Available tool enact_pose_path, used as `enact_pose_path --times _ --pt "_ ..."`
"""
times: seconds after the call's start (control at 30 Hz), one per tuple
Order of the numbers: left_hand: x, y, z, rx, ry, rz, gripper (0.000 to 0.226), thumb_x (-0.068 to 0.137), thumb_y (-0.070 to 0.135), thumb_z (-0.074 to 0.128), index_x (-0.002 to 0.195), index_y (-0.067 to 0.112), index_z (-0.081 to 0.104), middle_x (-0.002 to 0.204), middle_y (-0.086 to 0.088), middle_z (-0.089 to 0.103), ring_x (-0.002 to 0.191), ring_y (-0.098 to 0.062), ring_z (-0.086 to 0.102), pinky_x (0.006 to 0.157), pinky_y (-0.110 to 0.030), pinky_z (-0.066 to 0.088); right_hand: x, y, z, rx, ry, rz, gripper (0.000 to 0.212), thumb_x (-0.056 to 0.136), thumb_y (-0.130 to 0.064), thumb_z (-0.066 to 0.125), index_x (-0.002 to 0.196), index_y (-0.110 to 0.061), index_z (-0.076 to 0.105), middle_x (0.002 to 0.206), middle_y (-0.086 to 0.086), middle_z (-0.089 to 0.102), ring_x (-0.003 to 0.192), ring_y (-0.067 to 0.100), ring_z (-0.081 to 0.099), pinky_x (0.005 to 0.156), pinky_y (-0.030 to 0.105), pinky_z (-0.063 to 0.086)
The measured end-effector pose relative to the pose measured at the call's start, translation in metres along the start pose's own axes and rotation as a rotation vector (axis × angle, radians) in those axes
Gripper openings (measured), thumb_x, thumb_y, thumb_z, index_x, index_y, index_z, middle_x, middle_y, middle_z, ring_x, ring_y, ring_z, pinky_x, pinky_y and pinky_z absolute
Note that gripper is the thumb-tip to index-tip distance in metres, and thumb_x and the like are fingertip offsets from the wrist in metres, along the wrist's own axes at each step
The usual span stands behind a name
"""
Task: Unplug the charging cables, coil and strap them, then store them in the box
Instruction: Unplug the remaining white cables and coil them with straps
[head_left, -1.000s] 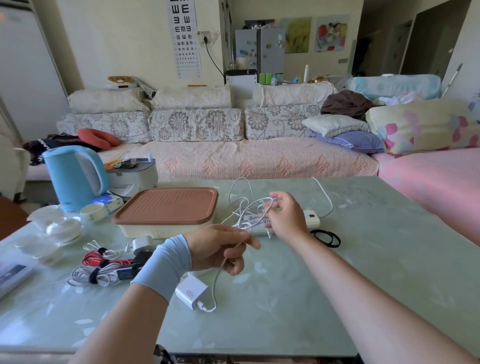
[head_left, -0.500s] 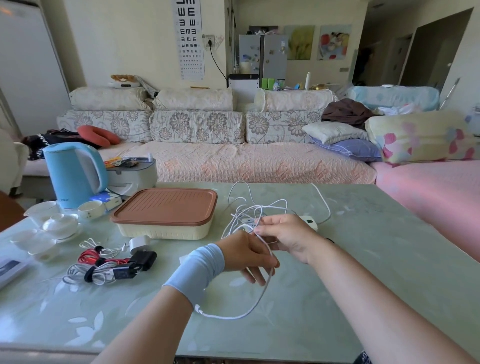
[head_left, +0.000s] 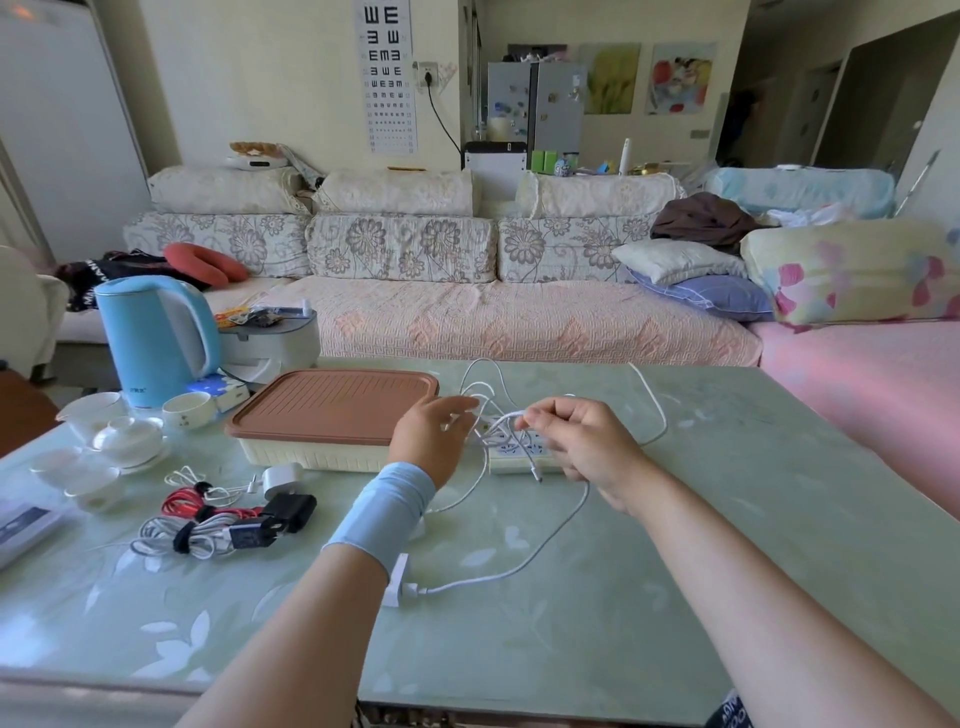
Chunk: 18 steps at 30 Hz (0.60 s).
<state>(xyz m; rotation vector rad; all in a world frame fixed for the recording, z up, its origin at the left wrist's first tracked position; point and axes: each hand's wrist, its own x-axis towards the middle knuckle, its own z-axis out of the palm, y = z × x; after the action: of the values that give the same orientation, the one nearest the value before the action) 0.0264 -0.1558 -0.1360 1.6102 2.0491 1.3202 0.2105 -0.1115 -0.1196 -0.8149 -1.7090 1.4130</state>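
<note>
A white charging cable (head_left: 561, 525) runs from a white charger block (head_left: 396, 581) on the table up to my right hand (head_left: 582, 441), which pinches loops of it above a white power strip (head_left: 519, 457). My left hand (head_left: 434, 441), with a light blue wrist sleeve, hovers beside the loops with fingers spread; whether it touches the cable is unclear. The box (head_left: 311, 452), cream with a closed brown lid, sits just left of my left hand. Strapped bundles of white, red and black cables with their chargers (head_left: 218, 519) lie front left.
A blue kettle (head_left: 156, 338), white teacups and bowls (head_left: 119, 436) and a grey appliance (head_left: 270, 343) stand at the table's left. A sofa with cushions runs behind the table (head_left: 675, 571). More white cable trails off the power strip toward the back right.
My left hand let go of the cable and moved up and away toward the box with fingers spread. My right hand keeps the loops near the power strip; the charger block rests on the table.
</note>
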Motion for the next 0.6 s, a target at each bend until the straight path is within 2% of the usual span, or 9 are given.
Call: enact_pose_path --times 0.13,0.2,0.23,0.3,0.37,0.43,0.5,0.53,0.6 --pt "-0.004 -0.004 -0.010 0.030 -0.193 0.077 0.053 0.080 -0.003 0.050 0.085 0.045 0.071 0.099 0.014 0.071 0.087 -0.008 0.063 0.080 -0.017 0.045 -0.001 0.001 -0.001 0.171 -0.063 -0.066 0.019 0.099 -0.009 0.053 0.090 -0.006 0.069 0.055 0.001 0.037 0.044 0.010 0.027 0.040 0.019 0.023" --pt "-0.008 -0.002 -0.009 0.069 -0.298 0.067 0.043 0.076 0.008 0.053 0.083 0.046 0.071 0.101 0.020 0.068 0.085 -0.008 0.061 0.080 -0.019 0.044 0.002 0.002 -0.001 0.242 -0.056 -0.070 0.019 0.099 -0.007 0.050 0.094 -0.004 0.068 0.057 0.003 0.043 0.046 0.013 0.026 0.042 0.021 0.022" --pt "-0.009 -0.001 -0.007 0.128 -0.316 0.082 0.032 0.078 0.018 0.057 0.086 0.046 0.071 0.104 0.020 0.068 0.091 -0.009 0.060 0.085 -0.021 0.039 0.003 0.003 -0.002 0.282 -0.054 -0.060 0.020 0.099 -0.006 0.049 0.093 -0.004 0.068 0.057 0.002 0.043 0.046 0.012 0.024 0.044 0.022 0.017" --pt "-0.006 -0.004 -0.005 0.365 -0.255 0.152 0.013 0.085 0.041 0.062 0.095 0.043 0.071 0.110 0.019 0.067 0.105 -0.010 0.055 0.092 -0.027 0.027 0.006 0.002 -0.005 0.350 -0.055 -0.031 0.023 0.099 -0.006 0.046 0.088 -0.005 0.066 0.056 -0.001 0.036 0.046 0.009 0.018 0.046 0.023 0.010" --pt "-0.002 -0.008 -0.008 0.480 -0.137 0.170 0.023 0.089 0.053 0.057 0.099 0.039 0.071 0.111 0.018 0.066 0.109 -0.014 0.053 0.088 -0.029 0.025 0.006 0.003 -0.008 0.379 -0.055 -0.004 0.027 0.098 -0.006 0.043 0.078 -0.008 0.062 0.053 -0.004 0.025 0.044 0.007 0.014 0.046 0.021 0.005" --pt "0.002 -0.011 -0.015 0.515 0.022 0.158 0.024 0.088 0.055 0.056 0.099 0.040 0.071 0.115 0.021 0.064 0.110 -0.015 0.051 0.092 -0.032 0.024 0.004 0.003 -0.008 0.358 -0.067 0.018 0.026 0.094 -0.007 0.044 0.070 -0.010 0.053 0.049 -0.008 0.021 0.041 0.005 0.012 0.046 0.020 0.004" --pt "0.003 -0.012 -0.021 0.602 0.139 0.115 0.016 0.085 0.054 0.060 0.093 0.046 0.072 0.122 0.025 0.059 0.116 -0.015 0.045 0.106 -0.038 0.015 0.002 0.003 -0.005 0.291 -0.061 0.015 0.017 0.081 -0.014 0.046 0.065 -0.014 0.042 0.048 -0.008 0.020 0.041 0.007 0.012 0.045 0.022 0.004" --pt "0.002 -0.013 -0.022 0.623 0.154 0.095 0.013 0.085 0.051 0.060 0.091 0.048 0.071 0.124 0.026 0.057 0.119 -0.016 0.042 0.110 -0.041 0.010 0.003 0.003 -0.004 0.236 -0.030 0.037 0.014 0.074 -0.017 0.045 0.062 -0.016 0.038 0.048 -0.008 0.020 0.041 0.008 0.012 0.046 0.024 0.006" --pt "0.001 -0.015 -0.023 0.623 0.117 0.104 0.014 0.088 0.046 0.058 0.091 0.048 0.071 0.123 0.025 0.058 0.118 -0.015 0.043 0.112 -0.042 0.010 0.005 0.003 -0.002 -0.014 0.095 0.113 0.016 0.072 -0.021 0.043 0.058 -0.018 0.035 0.047 -0.005 0.024 0.043 0.014 0.018 0.049 0.028 0.014"
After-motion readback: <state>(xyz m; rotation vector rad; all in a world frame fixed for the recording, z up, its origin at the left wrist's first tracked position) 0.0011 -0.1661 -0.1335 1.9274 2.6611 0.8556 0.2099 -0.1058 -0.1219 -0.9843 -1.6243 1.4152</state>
